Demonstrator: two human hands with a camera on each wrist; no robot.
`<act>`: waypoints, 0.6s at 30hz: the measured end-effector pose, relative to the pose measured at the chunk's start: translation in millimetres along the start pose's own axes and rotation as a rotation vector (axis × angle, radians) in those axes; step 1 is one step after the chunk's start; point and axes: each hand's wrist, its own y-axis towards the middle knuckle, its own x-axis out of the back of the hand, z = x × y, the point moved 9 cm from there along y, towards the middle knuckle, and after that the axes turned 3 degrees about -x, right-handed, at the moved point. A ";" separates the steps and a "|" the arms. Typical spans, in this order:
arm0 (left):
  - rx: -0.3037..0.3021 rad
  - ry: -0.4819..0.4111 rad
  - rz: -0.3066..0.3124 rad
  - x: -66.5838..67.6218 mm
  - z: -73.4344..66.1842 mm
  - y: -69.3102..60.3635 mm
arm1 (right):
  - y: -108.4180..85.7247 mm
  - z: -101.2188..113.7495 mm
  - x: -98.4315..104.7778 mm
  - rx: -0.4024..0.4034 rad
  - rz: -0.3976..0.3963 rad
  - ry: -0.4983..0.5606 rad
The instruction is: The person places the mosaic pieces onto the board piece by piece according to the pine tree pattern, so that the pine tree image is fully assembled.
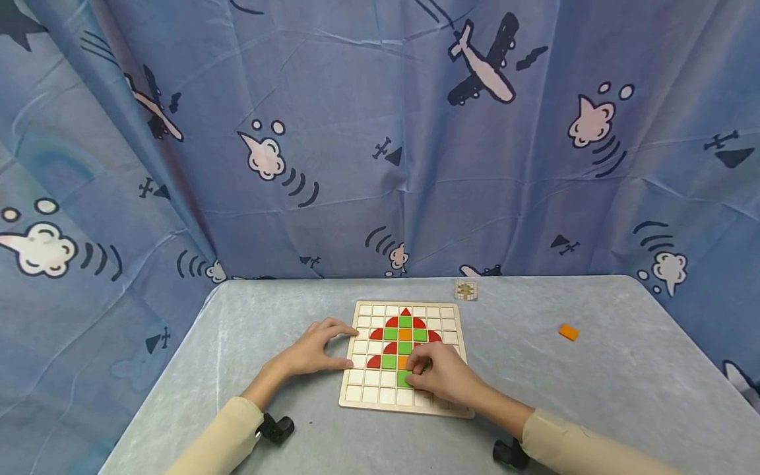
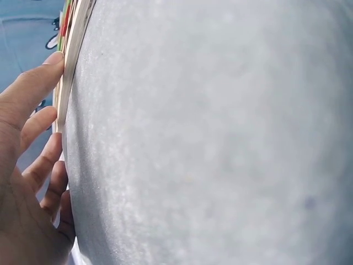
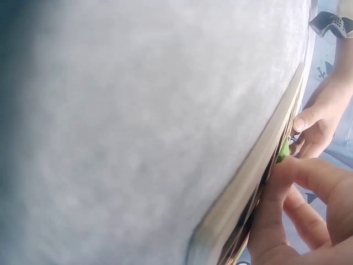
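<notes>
A square wooden grid board point(image 1: 363, 396) lies on the table, with red, green and orange tiles set in its middle cells in a stepped, tree-like shape. My left hand point(image 1: 315, 348) rests at the board's left edge, thumb and index finger apart and touching the rim. With thumb and fingertips, my right hand point(image 1: 442, 374) pinches a green square tile point(image 1: 404, 379) at a cell in the lower middle. In the right wrist view the green tile point(image 3: 283, 150) shows as a small tilted sliver at the fingertips. The right hand hides some cells on the board's right side.
A loose orange tile point(image 1: 569, 332) lies on the table to the right of the board. Behind the board is a small patterned card point(image 1: 466, 290). A blue printed curtain point(image 1: 332, 145) hangs along the table's far edge and left side.
</notes>
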 end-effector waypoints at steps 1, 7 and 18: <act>-0.001 -0.001 0.000 0.0 -0.1 0.0 | -0.1 0.0 0.2 0.002 -0.003 0.001; 0.001 -0.007 0.001 0.1 1.2 -0.5 | -0.1 -0.2 -0.4 -0.005 0.001 0.010; 0.003 -0.012 0.009 0.4 0.7 -0.9 | -7.6 -13.3 21.2 -0.032 0.012 0.138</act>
